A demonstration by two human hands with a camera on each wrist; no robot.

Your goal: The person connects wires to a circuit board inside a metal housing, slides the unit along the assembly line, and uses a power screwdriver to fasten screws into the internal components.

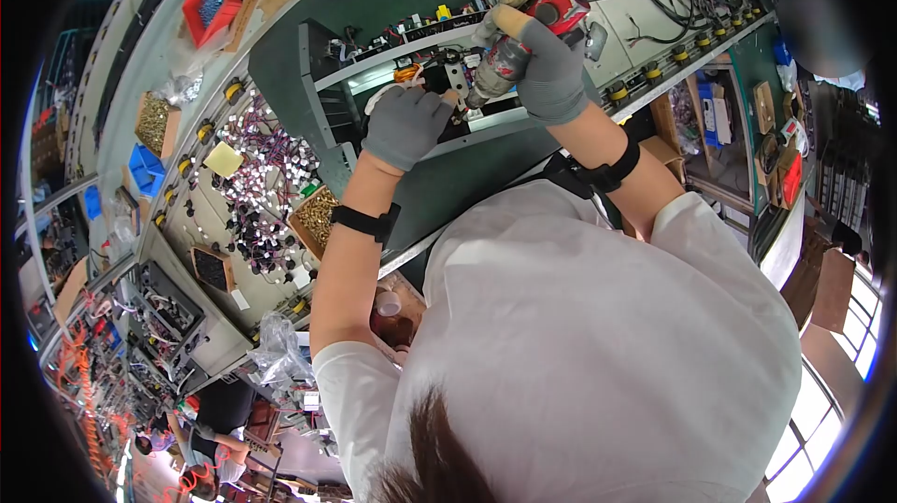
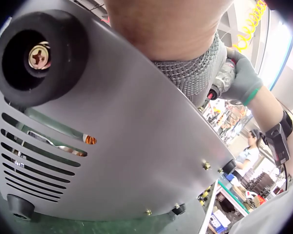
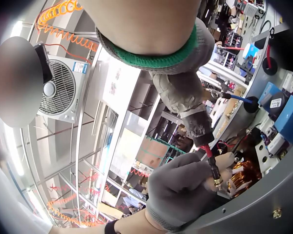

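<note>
I see the right hand wrapped round the driver over the case, a copper coil inside. The left hand curls by the bit, its hold unclear to me. A red bin holds bluish parts.

A grey metal case rests on the green work surface, its long side roughly along the near edge.

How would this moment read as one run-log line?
right hand: grips power driver; left hand: beside driver bit; copper coil: inside metal chassis
</note>
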